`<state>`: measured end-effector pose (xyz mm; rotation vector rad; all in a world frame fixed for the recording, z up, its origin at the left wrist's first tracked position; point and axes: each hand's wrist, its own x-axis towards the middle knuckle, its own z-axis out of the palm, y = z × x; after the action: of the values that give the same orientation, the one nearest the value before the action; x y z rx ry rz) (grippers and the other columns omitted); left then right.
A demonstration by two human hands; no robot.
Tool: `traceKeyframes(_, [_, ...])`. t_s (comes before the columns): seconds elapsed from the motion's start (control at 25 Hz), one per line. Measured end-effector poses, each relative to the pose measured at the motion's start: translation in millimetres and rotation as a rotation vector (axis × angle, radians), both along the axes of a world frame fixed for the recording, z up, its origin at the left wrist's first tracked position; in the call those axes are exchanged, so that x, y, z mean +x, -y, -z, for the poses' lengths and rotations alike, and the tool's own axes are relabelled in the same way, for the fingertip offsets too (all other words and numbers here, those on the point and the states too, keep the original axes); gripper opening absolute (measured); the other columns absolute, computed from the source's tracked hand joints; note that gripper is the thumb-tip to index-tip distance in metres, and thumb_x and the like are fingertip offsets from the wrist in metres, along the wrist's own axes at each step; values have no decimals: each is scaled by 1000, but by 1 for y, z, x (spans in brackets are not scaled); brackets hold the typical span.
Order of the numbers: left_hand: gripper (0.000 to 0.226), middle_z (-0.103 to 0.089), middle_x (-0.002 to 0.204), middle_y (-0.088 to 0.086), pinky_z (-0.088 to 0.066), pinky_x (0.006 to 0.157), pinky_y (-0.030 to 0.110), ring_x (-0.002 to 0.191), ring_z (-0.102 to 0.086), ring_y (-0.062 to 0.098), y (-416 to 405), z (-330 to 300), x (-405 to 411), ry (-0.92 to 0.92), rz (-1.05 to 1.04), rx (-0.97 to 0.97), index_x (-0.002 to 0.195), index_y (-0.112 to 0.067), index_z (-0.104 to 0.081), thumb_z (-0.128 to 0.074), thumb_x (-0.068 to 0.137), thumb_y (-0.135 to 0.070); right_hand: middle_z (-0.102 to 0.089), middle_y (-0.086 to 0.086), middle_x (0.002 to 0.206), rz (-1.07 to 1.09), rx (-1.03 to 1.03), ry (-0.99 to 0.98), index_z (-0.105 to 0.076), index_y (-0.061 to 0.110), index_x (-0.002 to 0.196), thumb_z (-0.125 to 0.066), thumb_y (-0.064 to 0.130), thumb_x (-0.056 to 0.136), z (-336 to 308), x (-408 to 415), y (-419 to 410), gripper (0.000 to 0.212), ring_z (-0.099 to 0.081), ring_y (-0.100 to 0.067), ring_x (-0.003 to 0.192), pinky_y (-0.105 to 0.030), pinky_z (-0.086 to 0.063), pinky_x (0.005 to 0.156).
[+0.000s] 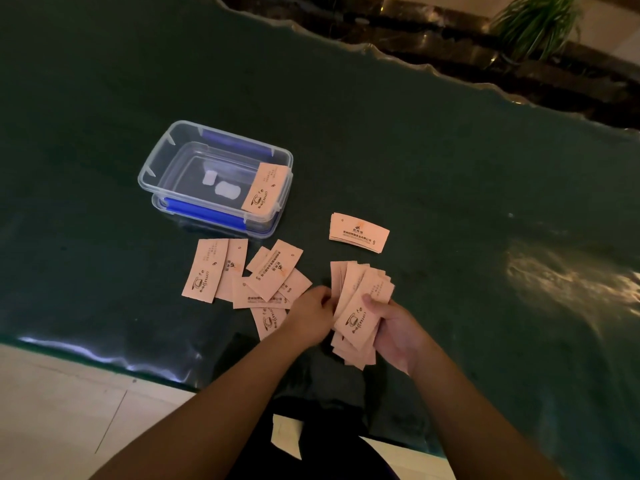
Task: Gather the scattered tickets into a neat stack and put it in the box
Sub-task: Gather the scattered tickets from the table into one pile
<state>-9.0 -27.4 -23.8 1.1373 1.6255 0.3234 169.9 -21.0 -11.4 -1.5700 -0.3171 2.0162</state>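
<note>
Our right hand [398,327] grips a fanned bunch of pink paper tickets [360,306]; our left hand [311,306] pinches its edge. More tickets [249,278] lie scattered near the clear plastic box [214,178] (one rests on its rim). Thin and slippery, they are best squared by their long edges.

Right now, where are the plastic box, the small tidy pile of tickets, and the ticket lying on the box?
plastic box [162,150]: head view, far-left rim.
small tidy pile [358,232]: head view, top ticket's middle.
ticket on the box [266,188]: head view, its middle.

Box [194,161] behind loose tickets [249,278]; small stack [358,233] rt
</note>
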Motion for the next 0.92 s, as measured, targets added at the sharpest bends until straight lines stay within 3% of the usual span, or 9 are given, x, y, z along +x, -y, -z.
traceKeyframes(0.12, [25, -67, 122, 2, -53, 89, 32, 105, -65, 16, 11, 1, 5, 69, 29, -25, 117, -21, -69, -46, 106, -21, -65, -15, 147, -25, 7, 21, -52, 16, 151, -61, 9, 103, -1, 12, 1, 50, -57, -39, 136, -63, -42, 113])
traceKeyframes(0.24, [39, -55, 139, 5, -48, 103, 35, 123, -56, 21, 27, 10, 13, -106, 137, 27, 137, -20, -59, -54, 99, -16, -69, -13, 142, -25, 12, 52, -54, 18, 149, -64, 12, 100, -1, 29, 5, 50, -61, -36, 131, -59, -47, 104])
traceKeyframes(0.4, [83, -43, 144, 3, -49, 105, 45, 130, -45, 24, 40, 15, 43, -434, 295, 67, 146, -20, -40, -76, 79, -54, -70, -12, 142, -55, 34, 129, -57, 20, 146, -72, 21, 86, -2, 52, 9, 62, -60, -38, 133, -65, -43, 112])
traceKeyframes(0.52, [99, -40, 144, 7, -45, 106, 47, 128, -44, 27, 37, 20, 64, -614, 395, 95, 146, -18, -34, -77, 70, -66, -73, -10, 137, -100, 70, 157, -62, 24, 138, -74, 23, 83, -4, 59, 9, 57, -64, -35, 127, -59, -51, 99])
traceKeyframes(0.6, [101, -39, 144, 9, -43, 107, 48, 129, -43, 28, 35, 22, 73, -625, 425, 117, 146, -17, -33, -78, 71, -65, -76, -9, 133, -107, 88, 171, -65, 24, 133, -74, 23, 82, -4, 63, 8, 52, -66, -34, 123, -58, -52, 96])
traceKeyframes(0.68, [96, -39, 145, 9, -41, 108, 51, 131, -40, 30, 31, 22, 76, -591, 464, 152, 148, -19, -35, -79, 73, -61, -77, -10, 130, -151, 108, 196, -66, 21, 134, -75, 24, 82, -5, 68, 6, 53, -67, -36, 124, -62, -49, 104])
traceKeyframes(0.84, [69, -44, 147, 5, -37, 109, 56, 133, -38, 30, 19, 20, 48, -564, 607, 303, 145, -21, -49, -76, 84, -35, -80, -8, 125, -413, 142, 255, -69, 19, 131, -77, 27, 81, -11, 70, -4, 51, -72, -33, 119, -58, -50, 105])
traceKeyframes(0.92, [61, -44, 149, 2, -33, 113, 52, 137, -36, 26, 19, 20, 28, -535, 547, 337, 145, -21, -51, -72, 88, -30, -80, -6, 126, -542, 164, 277, -68, 19, 133, -77, 23, 87, -8, 63, -8, 47, -72, -33, 119, -58, -49, 107])
